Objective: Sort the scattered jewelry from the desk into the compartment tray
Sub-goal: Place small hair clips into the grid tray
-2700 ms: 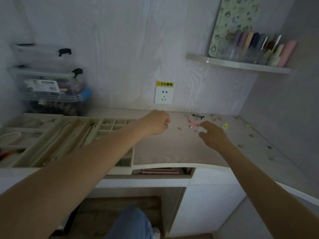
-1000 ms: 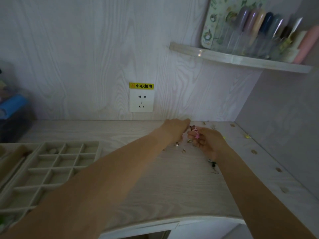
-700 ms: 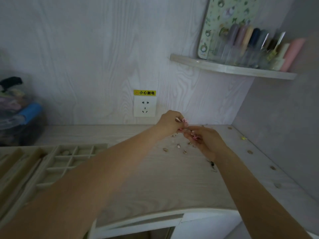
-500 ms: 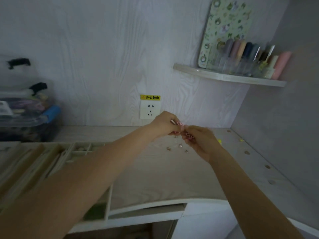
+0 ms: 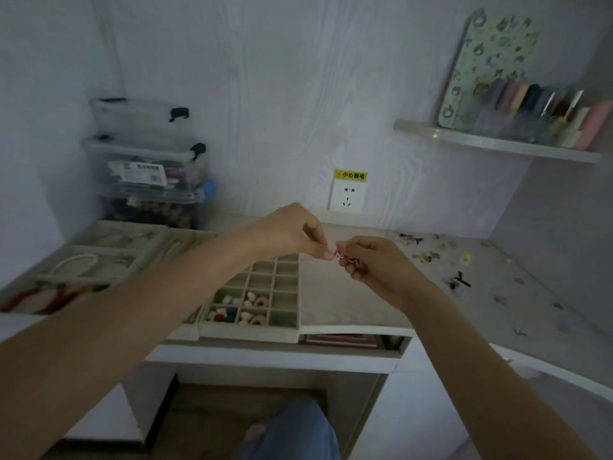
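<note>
My left hand [image 5: 292, 232] and my right hand [image 5: 371, 263] meet above the desk, just right of the beige compartment tray [image 5: 285, 333]. Between their fingertips they pinch a small pink jewelry piece [image 5: 339, 254]; a second pink bit shows in my right hand's curled fingers. The tray's near cells hold several small coloured pieces, while its far cells look bare. Loose jewelry [image 5: 426, 256] lies scattered on the desk at the right, with a dark clip [image 5: 459, 281] and a yellow piece [image 5: 466, 258].
Wider beige trays [image 5: 99, 257] with a white bracelet and red items sit at the left. Stacked clear storage boxes [image 5: 149, 167] stand in the back left corner. A wall socket [image 5: 346, 197] is behind my hands, a corner shelf [image 5: 497, 144] with bottles above right.
Both hands lifted off the scattered pile with the pink piece and moved left, toward the compartment tray. The view pulled back, so the trays and boxes show again.
</note>
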{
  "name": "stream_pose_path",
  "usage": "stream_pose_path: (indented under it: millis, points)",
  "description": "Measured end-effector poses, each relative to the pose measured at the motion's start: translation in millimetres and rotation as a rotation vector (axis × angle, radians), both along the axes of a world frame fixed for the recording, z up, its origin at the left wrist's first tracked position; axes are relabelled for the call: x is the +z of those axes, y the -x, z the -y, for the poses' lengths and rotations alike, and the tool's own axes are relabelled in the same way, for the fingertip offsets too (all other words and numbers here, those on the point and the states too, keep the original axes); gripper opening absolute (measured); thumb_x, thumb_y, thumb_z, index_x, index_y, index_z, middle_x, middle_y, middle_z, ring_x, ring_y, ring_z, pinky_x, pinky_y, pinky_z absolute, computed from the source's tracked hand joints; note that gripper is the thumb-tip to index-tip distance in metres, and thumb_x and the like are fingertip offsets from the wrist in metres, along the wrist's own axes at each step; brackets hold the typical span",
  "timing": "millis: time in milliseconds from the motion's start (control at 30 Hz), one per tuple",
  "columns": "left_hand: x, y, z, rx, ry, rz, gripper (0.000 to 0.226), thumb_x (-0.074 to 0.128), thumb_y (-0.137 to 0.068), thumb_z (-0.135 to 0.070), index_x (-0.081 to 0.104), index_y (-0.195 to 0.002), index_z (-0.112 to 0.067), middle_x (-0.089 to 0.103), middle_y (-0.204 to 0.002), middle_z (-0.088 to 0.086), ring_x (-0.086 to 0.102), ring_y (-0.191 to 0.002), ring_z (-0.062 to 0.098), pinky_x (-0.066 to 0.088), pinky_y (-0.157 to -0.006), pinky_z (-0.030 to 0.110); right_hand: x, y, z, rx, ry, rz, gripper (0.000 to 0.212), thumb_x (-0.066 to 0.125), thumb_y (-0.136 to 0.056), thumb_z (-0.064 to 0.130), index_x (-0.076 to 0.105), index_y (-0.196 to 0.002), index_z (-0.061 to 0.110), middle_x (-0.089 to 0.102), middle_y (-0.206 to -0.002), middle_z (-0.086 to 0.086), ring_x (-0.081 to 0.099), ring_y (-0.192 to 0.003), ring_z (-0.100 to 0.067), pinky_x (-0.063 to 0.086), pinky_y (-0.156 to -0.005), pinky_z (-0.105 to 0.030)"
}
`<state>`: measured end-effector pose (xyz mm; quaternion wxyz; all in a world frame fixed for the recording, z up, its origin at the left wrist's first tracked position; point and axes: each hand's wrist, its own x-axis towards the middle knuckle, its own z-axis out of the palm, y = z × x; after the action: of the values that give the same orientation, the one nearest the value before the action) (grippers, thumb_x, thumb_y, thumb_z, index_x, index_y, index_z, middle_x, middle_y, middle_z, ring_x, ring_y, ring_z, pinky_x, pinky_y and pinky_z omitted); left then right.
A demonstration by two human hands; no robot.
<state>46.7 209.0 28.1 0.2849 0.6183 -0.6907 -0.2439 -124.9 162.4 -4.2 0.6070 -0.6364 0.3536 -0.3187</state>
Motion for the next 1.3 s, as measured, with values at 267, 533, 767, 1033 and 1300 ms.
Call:
stream_pose_path:
  millis: [267, 533, 767, 1033, 1300]
  points:
    - [-34.6, -38.4, -32.7, 0.057, -0.151, -0.087, 0.017, 0.078, -0.072, -0.023, 0.07, -0.081, -0.012, 0.07, -0.067, -0.005, 0.065, -0.059, 0.002, 0.047, -0.056, 0.011, -18.9, -39.9, -23.7, 0.032, 0.091, -0.277, 0.015, 0.07, -0.082, 0.015, 0.069, -0.075, 0.003, 0.049, -0.056, 0.0, 0.039, -0.049, -0.008, 0.035, -0.047, -0.017]
    - [-53.8, -56.8, -36.6, 0.024, -0.182, -0.134, 0.017, 0.067, -0.08, -0.002, 0.072, -0.092, -0.012, 0.073, -0.085, -0.005, 0.069, -0.079, 0.003, 0.053, -0.073, 0.014, -29.1, -55.5, -22.3, -0.057, 0.148, -0.488, 0.019, 0.069, -0.083, 0.011, 0.071, -0.092, -0.004, 0.045, -0.055, -0.001, 0.036, -0.052, -0.011, 0.032, -0.051, -0.021]
    - [-65.3, -51.4, -31.5, -0.002, 0.037, 0.241, 0.007, 0.073, -0.078, -0.021, 0.072, -0.084, -0.017, 0.065, -0.079, -0.012, 0.06, -0.077, 0.001, 0.045, -0.076, 0.019, -33.6, -66.3, -19.4, -0.034, 0.283, -0.663, 0.02, 0.074, -0.078, 0.017, 0.072, -0.081, -0.002, 0.05, -0.059, -0.004, 0.037, -0.052, -0.011, 0.031, -0.051, -0.02]
    - [-69.9, -43.7, -28.2, 0.011, 0.127, 0.452, 0.01, 0.07, -0.081, -0.025, 0.073, -0.088, -0.019, 0.053, -0.084, -0.009, 0.052, -0.077, 0.006, 0.038, -0.069, 0.019, -41.3, -80.7, -13.2, -0.052, 0.46, -0.894, 0.021, 0.075, -0.074, 0.013, 0.071, -0.089, -0.001, 0.065, -0.078, -0.008, 0.054, -0.065, -0.013, 0.042, -0.055, -0.019]
    - [-68.7, -38.2, -25.3, 0.0, 0.103, 0.446, 0.002, 0.07, -0.081, -0.021, 0.07, -0.083, -0.02, 0.06, -0.09, -0.005, 0.057, -0.082, 0.009, 0.04, -0.074, 0.02, -46.0, -84.2, -12.8, -0.048, 0.642, -0.971, 0.016, 0.069, -0.077, 0.009, 0.072, -0.093, 0.006, 0.068, -0.092, -0.01, 0.061, -0.074, -0.021, 0.053, -0.073, -0.032]
